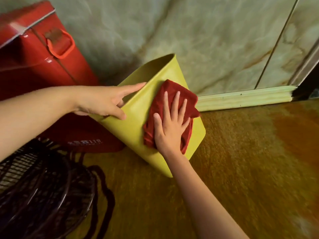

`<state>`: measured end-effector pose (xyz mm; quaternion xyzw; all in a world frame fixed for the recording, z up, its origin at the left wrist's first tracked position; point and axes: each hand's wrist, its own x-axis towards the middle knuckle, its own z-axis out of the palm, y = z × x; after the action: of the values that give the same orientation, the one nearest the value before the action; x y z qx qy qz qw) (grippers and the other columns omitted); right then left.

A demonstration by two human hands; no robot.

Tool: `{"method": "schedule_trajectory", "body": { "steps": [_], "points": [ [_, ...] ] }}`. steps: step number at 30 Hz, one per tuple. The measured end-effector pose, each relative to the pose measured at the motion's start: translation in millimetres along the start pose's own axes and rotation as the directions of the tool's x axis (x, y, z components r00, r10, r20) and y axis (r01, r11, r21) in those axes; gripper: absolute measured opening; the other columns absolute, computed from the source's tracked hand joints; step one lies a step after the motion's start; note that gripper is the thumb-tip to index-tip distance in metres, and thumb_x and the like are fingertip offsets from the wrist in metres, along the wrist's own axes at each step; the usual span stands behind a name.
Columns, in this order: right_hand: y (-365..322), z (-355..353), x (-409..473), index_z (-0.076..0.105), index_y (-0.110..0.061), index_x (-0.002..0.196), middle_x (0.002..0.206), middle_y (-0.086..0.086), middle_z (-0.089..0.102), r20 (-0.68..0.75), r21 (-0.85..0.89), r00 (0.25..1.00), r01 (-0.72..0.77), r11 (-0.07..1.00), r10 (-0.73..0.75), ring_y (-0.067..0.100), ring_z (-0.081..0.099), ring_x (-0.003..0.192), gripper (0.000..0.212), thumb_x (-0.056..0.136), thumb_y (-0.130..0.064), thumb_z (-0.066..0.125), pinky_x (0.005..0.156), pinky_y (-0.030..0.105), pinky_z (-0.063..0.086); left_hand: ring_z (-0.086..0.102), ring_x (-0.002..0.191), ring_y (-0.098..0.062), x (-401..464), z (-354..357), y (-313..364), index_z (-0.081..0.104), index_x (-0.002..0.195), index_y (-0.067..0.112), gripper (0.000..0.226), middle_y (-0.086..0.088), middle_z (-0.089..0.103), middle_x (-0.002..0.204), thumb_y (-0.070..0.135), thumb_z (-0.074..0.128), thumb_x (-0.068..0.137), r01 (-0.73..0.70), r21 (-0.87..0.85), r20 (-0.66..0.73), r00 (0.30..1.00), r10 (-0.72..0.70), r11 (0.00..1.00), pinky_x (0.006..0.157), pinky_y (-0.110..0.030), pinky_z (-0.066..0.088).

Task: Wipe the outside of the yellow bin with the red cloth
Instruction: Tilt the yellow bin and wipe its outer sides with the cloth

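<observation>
From the head view, the yellow bin [136,118] is tipped over on its side on a brown floor [241,161], its open mouth turned up and to the left, toward the red box [39,54] that stands against the wall [198,31]. One flat outer side of the bin faces the camera, and its base end points down and to the right. The left hand [103,100] grips the rim at the mouth: the thumb lies on the outer face, the forefinger stretches along the edge, and the other fingers curl out of sight inside, so the hand is partly closed on the rim. The right hand [170,125] is spread flat and fully open, fingers apart, its palm pressing the red cloth [172,94] against the bin's outer face; it grips nothing. The cloth is crumpled, lies on the right half of that face, and sticks out beyond the fingertips and below the heel of the hand. A pale green skirting [245,97] runs along the foot of the wall just behind the bin. At lower left stands a dark wire basket [43,195], and between it and the bin lies a dark red bag [86,140] with small white print, partly under the bin's mouth.
</observation>
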<state>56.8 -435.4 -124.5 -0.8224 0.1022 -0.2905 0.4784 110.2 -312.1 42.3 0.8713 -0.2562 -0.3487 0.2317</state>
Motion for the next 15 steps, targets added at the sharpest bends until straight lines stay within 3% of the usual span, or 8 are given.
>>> {"method": "schedule_trajectory", "body": {
  "steps": [3, 6, 7, 9, 11, 12, 13, 15],
  "points": [
    [6, 12, -7, 0.000, -0.053, 0.140, 0.151, -0.026, -0.017, -0.037, -0.059, 0.996, 0.079, 0.995, -0.081, 0.015, -0.014, 0.146, 0.054, 0.090, -0.060, 0.017, 0.110, 0.058, -0.006, 0.059, 0.082, -0.034, 2, -1, -2, 0.013, 0.132, 0.055, 0.096, -0.037, 0.055, 0.116, -0.007, 0.060, 0.076, 0.021, -0.055, 0.040, 0.999, -0.019, 0.998, 0.062, -0.037, 0.051],
    [42, 8, -15, -0.006, -0.059, 0.133, 0.156, -0.017, -0.007, -0.061, -0.043, 0.979, -0.200, 0.979, 0.197, 0.016, -0.009, 0.146, 0.051, 0.086, -0.062, 0.015, 0.112, 0.057, -0.002, 0.056, 0.049, -0.009, 11, -7, -2, 0.015, 0.135, 0.048, 0.091, -0.014, 0.069, 0.078, -0.012, 0.054, 0.079, 0.033, -0.096, -0.019, 0.999, -0.035, 0.995, 0.038, -0.016, 0.042],
    [56, 5, -19, -0.005, -0.058, 0.132, 0.158, -0.012, -0.004, -0.079, -0.008, 0.932, -0.356, 0.935, 0.354, 0.017, -0.006, 0.147, 0.049, 0.088, -0.061, 0.015, 0.112, 0.058, 0.000, 0.055, 0.045, -0.006, 14, -8, 0, 0.016, 0.133, 0.049, 0.090, -0.005, 0.070, 0.067, -0.013, 0.052, 0.079, 0.028, -0.096, -0.027, 0.999, -0.031, 0.995, 0.034, -0.014, 0.039],
    [77, 0, -30, 0.002, -0.048, 0.140, 0.160, -0.004, -0.001, -0.069, 0.139, 0.758, -0.637, 0.758, 0.649, 0.022, 0.000, 0.147, 0.048, 0.094, -0.052, 0.019, 0.114, 0.053, 0.005, 0.060, 0.050, -0.006, 17, -8, 3, 0.017, 0.129, 0.052, 0.089, 0.001, 0.073, 0.066, -0.013, 0.052, 0.079, 0.021, -0.093, -0.004, 1.000, -0.021, 0.995, 0.037, -0.015, 0.043],
    [81, -4, -36, 0.007, -0.037, 0.146, 0.160, 0.001, -0.002, -0.023, 0.285, 0.593, -0.767, 0.574, 0.805, 0.024, 0.003, 0.147, 0.051, 0.097, -0.045, 0.020, 0.116, 0.046, 0.008, 0.062, 0.056, -0.005, 16, -7, 4, 0.018, 0.127, 0.053, 0.089, 0.005, 0.075, 0.071, -0.014, 0.052, 0.079, 0.013, -0.088, 0.012, 1.000, -0.012, 0.996, 0.040, -0.014, 0.044],
    [75, -4, -38, 0.006, -0.036, 0.146, 0.160, 0.000, -0.003, -0.013, 0.300, 0.561, -0.787, 0.539, 0.827, 0.024, 0.003, 0.147, 0.051, 0.097, -0.044, 0.019, 0.116, 0.048, 0.008, 0.062, 0.058, -0.005, 16, -6, 5, 0.018, 0.128, 0.053, 0.090, 0.006, 0.075, 0.074, -0.014, 0.052, 0.079, 0.012, -0.085, 0.014, 1.000, -0.011, 0.996, 0.041, -0.014, 0.044],
    [65, -3, -38, 0.004, -0.037, 0.145, 0.160, -0.002, -0.003, -0.015, 0.279, 0.574, -0.784, 0.554, 0.819, 0.022, 0.000, 0.147, 0.051, 0.097, -0.044, 0.018, 0.115, 0.051, 0.007, 0.062, 0.063, -0.008, 15, -5, 7, 0.017, 0.129, 0.052, 0.090, 0.004, 0.075, 0.081, -0.014, 0.052, 0.079, 0.008, -0.074, 0.010, 1.000, -0.007, 0.997, 0.045, -0.016, 0.045],
    [36, 3, -39, -0.004, -0.045, 0.140, 0.159, -0.009, -0.007, -0.044, 0.207, 0.707, -0.685, 0.698, 0.706, 0.015, -0.007, 0.146, 0.048, 0.097, -0.045, 0.016, 0.115, 0.057, 0.002, 0.061, 0.066, -0.009, 16, -2, 11, 0.015, 0.132, 0.050, 0.091, 0.003, 0.075, 0.087, -0.014, 0.053, 0.079, -0.005, -0.073, 0.006, 1.000, 0.006, 0.997, 0.047, -0.017, 0.047]
  ]
}}
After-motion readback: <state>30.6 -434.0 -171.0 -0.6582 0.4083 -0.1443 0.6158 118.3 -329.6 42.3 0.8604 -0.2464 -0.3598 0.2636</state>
